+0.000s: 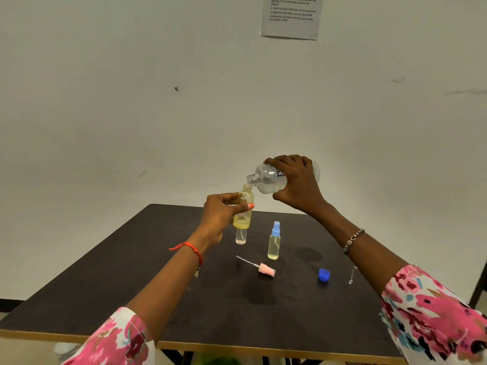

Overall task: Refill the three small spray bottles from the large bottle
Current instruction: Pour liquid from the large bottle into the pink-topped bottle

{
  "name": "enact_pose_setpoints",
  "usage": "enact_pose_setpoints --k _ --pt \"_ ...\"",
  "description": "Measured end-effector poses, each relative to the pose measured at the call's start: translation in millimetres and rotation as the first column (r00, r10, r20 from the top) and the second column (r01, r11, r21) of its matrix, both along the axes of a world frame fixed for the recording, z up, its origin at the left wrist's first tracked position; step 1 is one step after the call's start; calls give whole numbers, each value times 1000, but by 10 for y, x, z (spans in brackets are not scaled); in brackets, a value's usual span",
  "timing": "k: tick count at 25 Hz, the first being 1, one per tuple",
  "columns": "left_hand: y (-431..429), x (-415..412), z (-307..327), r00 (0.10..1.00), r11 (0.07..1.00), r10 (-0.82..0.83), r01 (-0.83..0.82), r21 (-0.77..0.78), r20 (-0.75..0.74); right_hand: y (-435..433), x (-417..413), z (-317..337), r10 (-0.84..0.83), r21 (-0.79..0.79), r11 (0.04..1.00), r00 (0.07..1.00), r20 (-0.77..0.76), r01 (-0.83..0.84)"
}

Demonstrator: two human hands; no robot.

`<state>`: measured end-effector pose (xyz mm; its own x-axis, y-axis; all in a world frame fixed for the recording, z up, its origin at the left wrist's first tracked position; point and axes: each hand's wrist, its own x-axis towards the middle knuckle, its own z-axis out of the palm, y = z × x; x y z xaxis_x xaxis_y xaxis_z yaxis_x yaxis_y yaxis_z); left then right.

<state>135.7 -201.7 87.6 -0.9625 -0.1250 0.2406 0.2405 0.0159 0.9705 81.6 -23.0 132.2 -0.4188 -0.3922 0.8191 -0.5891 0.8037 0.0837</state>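
Observation:
My right hand (297, 184) grips the large clear bottle (266, 179), tipped on its side with its open neck pointing left and down. Its mouth touches the open top of a small yellowish bottle (245, 206) that my left hand (224, 214) holds upright above the table. Pale yellow liquid sits in the bottom of that small bottle. Behind and below it a second small clear bottle (241, 237) stands on the table, partly hidden. A third small bottle (274, 242) with a blue spray top stands to the right. A pink spray head (264, 268) with its tube lies in front.
A blue cap (324, 274) lies on the dark table (131, 285) at the right, with a small chain (352, 275) beside it. Wet patches mark the tabletop. A printed sheet (291, 15) hangs on the white wall behind.

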Motion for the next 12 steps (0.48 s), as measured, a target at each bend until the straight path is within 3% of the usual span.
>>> enact_pose_setpoints --k 12 --pt "9 32 4 1000 999 -23 23 29 6 -4 -1 -10 2 -1 1000 1000 6 -2"
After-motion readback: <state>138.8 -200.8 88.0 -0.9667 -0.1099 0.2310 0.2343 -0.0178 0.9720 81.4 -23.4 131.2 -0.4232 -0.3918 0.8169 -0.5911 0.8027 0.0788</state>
